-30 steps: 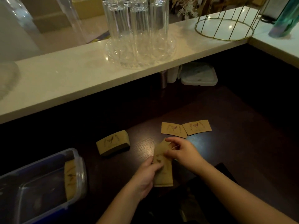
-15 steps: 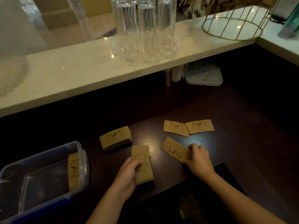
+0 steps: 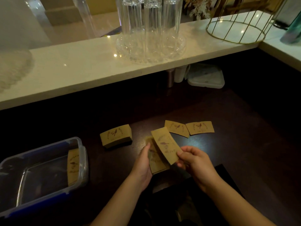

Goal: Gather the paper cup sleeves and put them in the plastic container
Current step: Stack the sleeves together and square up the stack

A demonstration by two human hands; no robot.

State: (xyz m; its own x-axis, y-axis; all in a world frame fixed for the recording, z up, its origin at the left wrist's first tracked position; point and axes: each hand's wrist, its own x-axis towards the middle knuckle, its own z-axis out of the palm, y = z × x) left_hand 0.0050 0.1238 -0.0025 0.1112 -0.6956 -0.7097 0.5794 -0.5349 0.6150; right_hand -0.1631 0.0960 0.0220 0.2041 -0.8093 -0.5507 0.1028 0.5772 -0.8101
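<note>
The left hand (image 3: 143, 167) grips a small stack of sleeves (image 3: 156, 162) by its left edge, while the right hand (image 3: 195, 162) fingers pinch one sleeve (image 3: 166, 144) tilted above it. Three more lie on the dark counter (image 3: 236, 152) behind, and the plastic container (image 3: 81, 160) sits open, well left, one sleeve against its right wall.

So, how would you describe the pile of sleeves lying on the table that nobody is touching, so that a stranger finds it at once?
Start at the plastic container at the left of the dark table. Just to its right and a little farther back lies a thick stack of brown sleeves, printed with a bird. Unlike the two single flat sleeves farther right, it is a pile, and neither of the hands touches it.
</note>
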